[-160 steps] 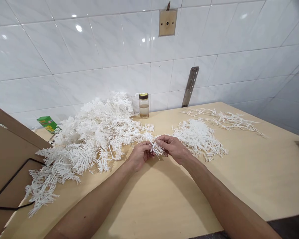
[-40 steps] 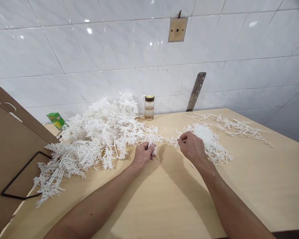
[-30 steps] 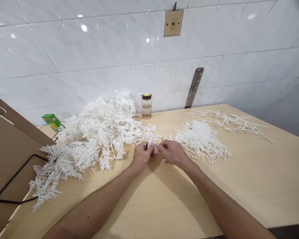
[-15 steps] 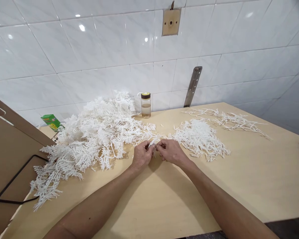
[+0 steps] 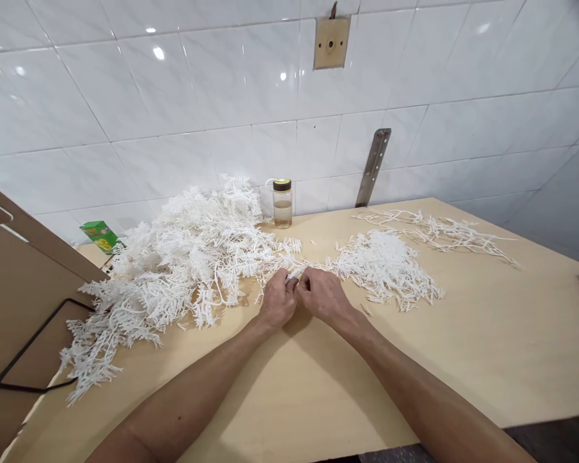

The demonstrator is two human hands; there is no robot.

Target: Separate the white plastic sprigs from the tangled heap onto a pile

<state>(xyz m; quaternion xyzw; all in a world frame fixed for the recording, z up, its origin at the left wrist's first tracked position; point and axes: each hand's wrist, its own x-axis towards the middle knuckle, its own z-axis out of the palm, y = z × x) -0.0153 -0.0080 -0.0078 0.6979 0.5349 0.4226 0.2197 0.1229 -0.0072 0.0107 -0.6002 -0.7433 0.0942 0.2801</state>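
My left hand is closed on a small white plastic sprig, whose tip shows above the thumb. Right beside it, my right hand is curled with its fingertips pinched against the left; what sits between those fingertips is hidden. To the left spreads a large heap of white feathery plastic branches, its edge reaching up to my hands. A pile of short white loose pieces lies just right of my right hand. One stray white piece rests near that pile.
Bare white stems lie at the back right of the wooden table. A water bottle stands by the tiled wall. At left are a cardboard box, a black wire frame and a green carton.
My right hand has shifted slightly left and curled tighter, closing up against the left hand. A stray white piece now shows below the loose pile.
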